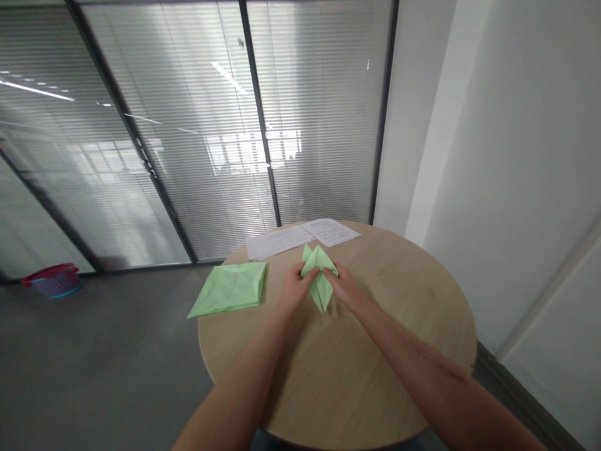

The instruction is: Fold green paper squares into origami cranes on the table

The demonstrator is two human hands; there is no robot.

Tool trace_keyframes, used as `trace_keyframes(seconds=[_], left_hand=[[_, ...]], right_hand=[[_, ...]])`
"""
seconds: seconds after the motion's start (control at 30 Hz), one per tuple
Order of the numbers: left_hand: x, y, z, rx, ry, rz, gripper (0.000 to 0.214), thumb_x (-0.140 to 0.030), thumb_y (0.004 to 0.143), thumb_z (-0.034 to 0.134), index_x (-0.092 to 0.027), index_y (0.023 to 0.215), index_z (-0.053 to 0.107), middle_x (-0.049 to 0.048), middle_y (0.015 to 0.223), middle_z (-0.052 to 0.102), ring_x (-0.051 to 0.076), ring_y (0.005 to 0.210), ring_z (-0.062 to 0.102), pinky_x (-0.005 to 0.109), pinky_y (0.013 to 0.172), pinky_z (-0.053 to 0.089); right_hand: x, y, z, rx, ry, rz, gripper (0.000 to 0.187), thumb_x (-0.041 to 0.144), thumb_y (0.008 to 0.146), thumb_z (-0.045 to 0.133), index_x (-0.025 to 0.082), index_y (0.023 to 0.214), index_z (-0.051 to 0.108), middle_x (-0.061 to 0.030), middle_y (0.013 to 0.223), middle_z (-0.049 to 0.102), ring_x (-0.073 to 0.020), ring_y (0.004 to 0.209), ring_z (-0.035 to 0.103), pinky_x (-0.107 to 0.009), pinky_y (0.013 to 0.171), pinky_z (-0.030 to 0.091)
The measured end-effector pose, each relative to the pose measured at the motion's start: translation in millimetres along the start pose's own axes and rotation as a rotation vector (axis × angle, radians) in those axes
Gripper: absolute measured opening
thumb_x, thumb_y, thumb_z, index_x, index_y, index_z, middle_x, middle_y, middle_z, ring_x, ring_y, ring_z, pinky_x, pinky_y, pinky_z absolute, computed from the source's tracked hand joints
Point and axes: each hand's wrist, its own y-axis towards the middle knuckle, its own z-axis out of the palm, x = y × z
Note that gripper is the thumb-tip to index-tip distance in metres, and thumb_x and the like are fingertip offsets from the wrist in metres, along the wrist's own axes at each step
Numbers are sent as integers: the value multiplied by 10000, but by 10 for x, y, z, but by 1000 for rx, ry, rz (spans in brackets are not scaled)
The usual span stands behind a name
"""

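Paper (pixel 322 285): pale green, folded into a tapering shape; I have it a little below and right of the centre of the frame, held between two bare hands; two peaks point up, a narrow tip points down, and a split or crease runs along its lower half; whether that tip touches the wood I cannot tell.
Left hand (pixel 295 287): at the paper's left side; I see the thumb lying across its front, the other fingers curled by its edge and partly hidden; the grip is closed to the paper's thickness.
Right hand (pixel 346 288): at the paper's right side; I see a matching pinch, digits drawn together on the paper with hardly any gap; the fingertips behind it are out of my sight.
Stack (pixel 230 288): more green sheets, lying flat left of the hands; its lower left corner juts past the table's edge.
Sheets (pixel 331 232): two white ones beyond the paper, near the table's far edge; the right one bears print.
Table (pixel 375 388): round, light wood, lower middle of the frame.
Basket (pixel 55 282): red and blue, on the floor (pixel 122 369), far left.
Blinds (pixel 323 113): behind glass, upper left to upper middle; a white wall (pixel 521 156) fills the right.
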Motion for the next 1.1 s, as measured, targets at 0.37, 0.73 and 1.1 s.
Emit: trace_keyframes(seconds=[0.37,0.73,1.1], left_hand=[[24,3,-7,9,33,0,241,-369,795,623,-156,825,731,36,786,699,189,716,602,270,656,450],[-45,-31,-7,60,71,40,253,-386,794,629,-167,827,751,29,737,694,207,749,605,286,695,461],[-7,-18,16,-109,17,-81,285,-431,818,598,-156,836,672,68,829,714,227,749,638,299,644,486]], right_hand=[[38,-6,4,-16,140,-6,301,319,846,483,211,1094,616,-49,1046,688,-196,906,635,-328,823,502],[81,-45,22,-74,17,-39,320,306,838,522,224,1130,622,-54,1131,673,-210,1030,623,-362,931,476],[100,-71,83,65,207,51,487,532,953,302,235,1178,614,-69,1139,682,-211,1022,643,-349,862,512]])
